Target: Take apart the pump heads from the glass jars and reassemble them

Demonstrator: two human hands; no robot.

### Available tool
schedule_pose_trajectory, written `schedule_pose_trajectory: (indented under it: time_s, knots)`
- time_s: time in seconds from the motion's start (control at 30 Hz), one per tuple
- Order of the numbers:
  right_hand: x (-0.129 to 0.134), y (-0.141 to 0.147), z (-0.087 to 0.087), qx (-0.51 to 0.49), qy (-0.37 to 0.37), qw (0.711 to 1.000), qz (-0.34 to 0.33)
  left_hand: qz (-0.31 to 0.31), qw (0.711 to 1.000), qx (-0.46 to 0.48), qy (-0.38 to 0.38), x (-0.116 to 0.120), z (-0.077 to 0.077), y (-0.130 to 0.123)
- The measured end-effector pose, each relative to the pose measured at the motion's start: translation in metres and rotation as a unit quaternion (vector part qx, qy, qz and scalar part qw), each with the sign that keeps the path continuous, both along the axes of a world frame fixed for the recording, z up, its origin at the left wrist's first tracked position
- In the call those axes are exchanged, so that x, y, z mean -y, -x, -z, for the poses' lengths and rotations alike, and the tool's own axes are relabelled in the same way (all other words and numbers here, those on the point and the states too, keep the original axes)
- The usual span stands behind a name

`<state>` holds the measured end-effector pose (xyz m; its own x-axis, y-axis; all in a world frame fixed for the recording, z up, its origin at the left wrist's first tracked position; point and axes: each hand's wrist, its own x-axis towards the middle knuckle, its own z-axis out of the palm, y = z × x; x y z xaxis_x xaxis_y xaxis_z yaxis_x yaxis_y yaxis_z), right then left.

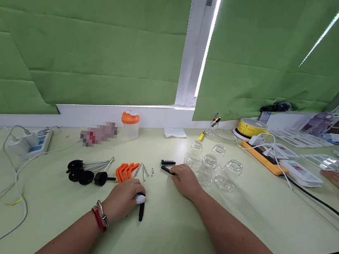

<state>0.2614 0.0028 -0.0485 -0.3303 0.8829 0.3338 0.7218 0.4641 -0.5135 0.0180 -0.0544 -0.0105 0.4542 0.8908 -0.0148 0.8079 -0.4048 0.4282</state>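
The left grip [127, 197] clasps a black rod [141, 213], with unattached orange handles [124, 171] just ahead; the right grip [183, 179], closure unclear, touches a black strip [166, 168].

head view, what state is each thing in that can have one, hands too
left hand: curled, gripping a black tubular part
right hand: fingers touching a black strip
glass jars: upright, uncapped
orange-lidded cup: upright, lid on
orange handles: lying side by side
black rounded parts: lying clustered
green blinds: lowered
orange power strip: white adapter plugged in
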Motion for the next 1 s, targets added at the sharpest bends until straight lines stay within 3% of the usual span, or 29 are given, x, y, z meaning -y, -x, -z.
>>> schedule_pose_trajectory:
  time_s: [0.33,0.5,0.63,0.73,1.0]
  knots:
    - [0.007,0.003,-0.003,-0.017,0.041,0.999,-0.013,-0.012,0.999,-0.043,-0.005,-0.001,-0.003,0.01]
    - [0.012,0.006,-0.005,-0.02,0.045,0.997,-0.058,-0.036,0.997,-0.06,-0.036,-0.001,-0.008,0.008]
    - [0.016,0.008,-0.004,-0.028,0.044,0.993,-0.105,0.005,0.998,-0.038,-0.05,0.003,-0.011,0.003]
    - [0.019,0.01,-0.004,-0.032,0.049,0.987,-0.146,0.027,0.997,-0.064,-0.043,0.008,-0.01,0.001]
    - [0.023,0.01,-0.006,-0.035,0.087,0.975,-0.203,0.004,0.994,-0.108,-0.005,0.009,-0.014,0.002]
